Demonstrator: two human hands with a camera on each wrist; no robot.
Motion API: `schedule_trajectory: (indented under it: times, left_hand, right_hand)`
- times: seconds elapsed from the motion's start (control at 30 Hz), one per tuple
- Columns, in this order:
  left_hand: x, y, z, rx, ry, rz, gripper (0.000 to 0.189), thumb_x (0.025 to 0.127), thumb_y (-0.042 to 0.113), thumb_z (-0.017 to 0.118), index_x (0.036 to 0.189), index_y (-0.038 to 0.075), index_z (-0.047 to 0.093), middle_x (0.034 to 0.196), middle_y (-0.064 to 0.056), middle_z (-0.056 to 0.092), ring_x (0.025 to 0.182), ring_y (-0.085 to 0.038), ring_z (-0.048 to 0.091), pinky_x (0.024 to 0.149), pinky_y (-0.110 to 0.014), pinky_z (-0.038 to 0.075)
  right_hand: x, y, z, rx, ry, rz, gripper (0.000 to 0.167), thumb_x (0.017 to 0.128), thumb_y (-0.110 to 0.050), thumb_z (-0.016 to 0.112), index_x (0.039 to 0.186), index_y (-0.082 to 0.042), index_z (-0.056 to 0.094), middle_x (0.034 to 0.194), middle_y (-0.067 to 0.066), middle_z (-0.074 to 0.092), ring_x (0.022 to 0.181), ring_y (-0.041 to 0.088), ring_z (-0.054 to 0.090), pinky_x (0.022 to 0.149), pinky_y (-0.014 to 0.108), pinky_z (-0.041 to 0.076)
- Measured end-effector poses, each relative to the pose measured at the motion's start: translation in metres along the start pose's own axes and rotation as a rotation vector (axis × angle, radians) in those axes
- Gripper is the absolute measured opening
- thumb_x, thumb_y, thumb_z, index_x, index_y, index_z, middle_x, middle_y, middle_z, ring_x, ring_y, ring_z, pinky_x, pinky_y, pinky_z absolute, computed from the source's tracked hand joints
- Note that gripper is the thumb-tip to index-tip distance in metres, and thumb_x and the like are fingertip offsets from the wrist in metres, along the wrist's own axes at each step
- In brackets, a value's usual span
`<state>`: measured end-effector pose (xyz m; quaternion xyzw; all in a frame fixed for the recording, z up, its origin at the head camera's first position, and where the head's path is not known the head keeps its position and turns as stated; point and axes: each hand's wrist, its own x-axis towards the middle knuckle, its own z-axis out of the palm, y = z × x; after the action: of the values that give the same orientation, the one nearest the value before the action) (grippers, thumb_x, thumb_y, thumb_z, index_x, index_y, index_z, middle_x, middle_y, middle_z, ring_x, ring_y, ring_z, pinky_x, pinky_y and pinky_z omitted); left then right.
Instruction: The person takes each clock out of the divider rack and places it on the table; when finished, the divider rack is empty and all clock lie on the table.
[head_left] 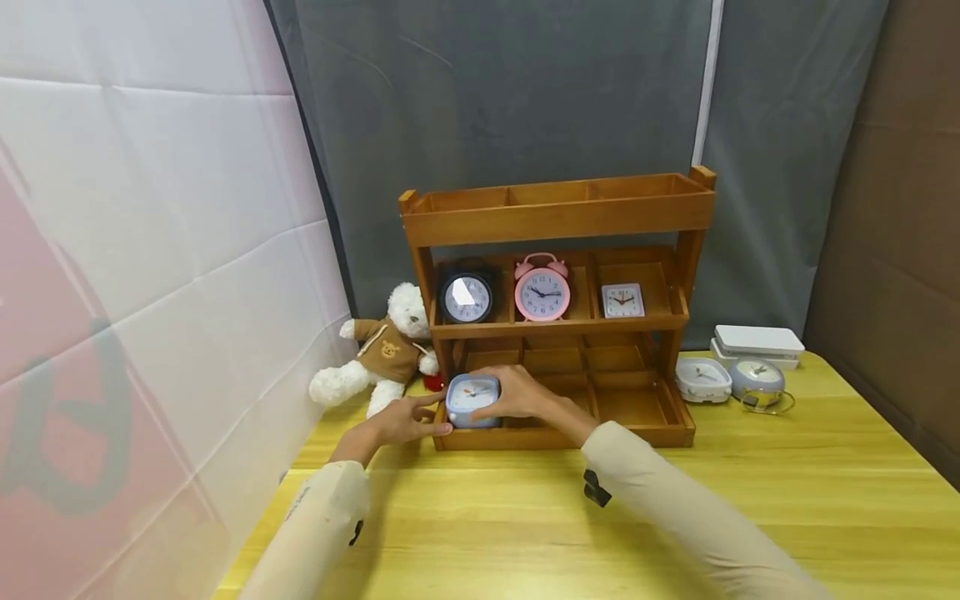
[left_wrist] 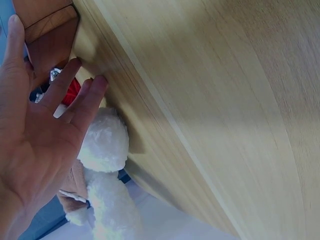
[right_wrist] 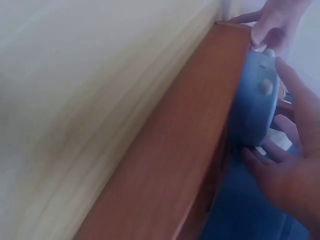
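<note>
A light-blue square alarm clock (head_left: 471, 398) stands in the front left compartment of the bottom tier of a brown wooden shelf (head_left: 562, 222), its dial facing me. My right hand (head_left: 522, 393) grips the clock from the right, thumb along its front; the right wrist view shows the clock's side (right_wrist: 252, 100) between thumb and fingers. On the left, my left hand (head_left: 402, 422) is at the shelf's lower corner with fingers extended, near the clock's left edge. In the left wrist view that hand (left_wrist: 45, 135) has spread fingers. Whether it touches the clock I cannot tell.
The middle tier carries a black clock (head_left: 466, 297), a pink twin-bell clock (head_left: 542, 293) and a small white clock (head_left: 623, 300). Left of the shelf sits a white teddy bear (head_left: 390, 354). To its right lie a white clock (head_left: 703, 379), a grey clock (head_left: 756, 377) and white boxes (head_left: 757, 340).
</note>
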<state>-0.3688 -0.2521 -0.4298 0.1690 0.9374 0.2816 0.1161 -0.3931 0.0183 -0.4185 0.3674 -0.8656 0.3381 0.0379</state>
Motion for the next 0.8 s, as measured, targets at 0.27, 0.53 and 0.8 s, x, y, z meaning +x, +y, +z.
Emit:
schedule_trajectory:
  times: [0.27,0.53,0.8]
  left_hand:
    - [0.004,0.003,-0.003,-0.009,-0.008,0.017,0.08,0.095,0.047,0.075,0.161,0.019,0.041,0.141,-0.03,0.059,0.131,-0.041,0.06,0.109,-0.055,0.046]
    - [0.001,0.003,-0.001,-0.008,-0.007,0.03,0.079,0.096,0.044,0.074,0.162,0.018,0.039,0.146,-0.029,0.056,0.131,-0.041,0.059,0.109,-0.055,0.046]
    - [-0.004,0.003,0.0,-0.028,-0.006,0.034,0.08,0.096,0.042,0.075,0.162,0.016,0.039,0.151,-0.028,0.051,0.131,-0.044,0.058,0.106,-0.055,0.049]
  right_hand:
    - [0.002,0.005,0.002,-0.078,0.004,0.022,0.071,0.075,-0.038,0.095,0.135,-0.009,0.07,0.134,0.015,0.068,0.12,0.03,0.063,0.096,0.042,0.053]
    - [-0.002,0.008,0.0,-0.065,0.052,-0.006,0.067,0.073,-0.038,0.097,0.128,-0.009,0.075,0.132,0.016,0.069,0.121,0.032,0.063,0.099,0.045,0.053]
    - [-0.012,0.006,-0.017,-0.019,0.116,-0.032,0.061,0.07,-0.036,0.098,0.122,-0.011,0.078,0.136,0.02,0.066,0.128,0.037,0.061,0.105,0.047,0.052]
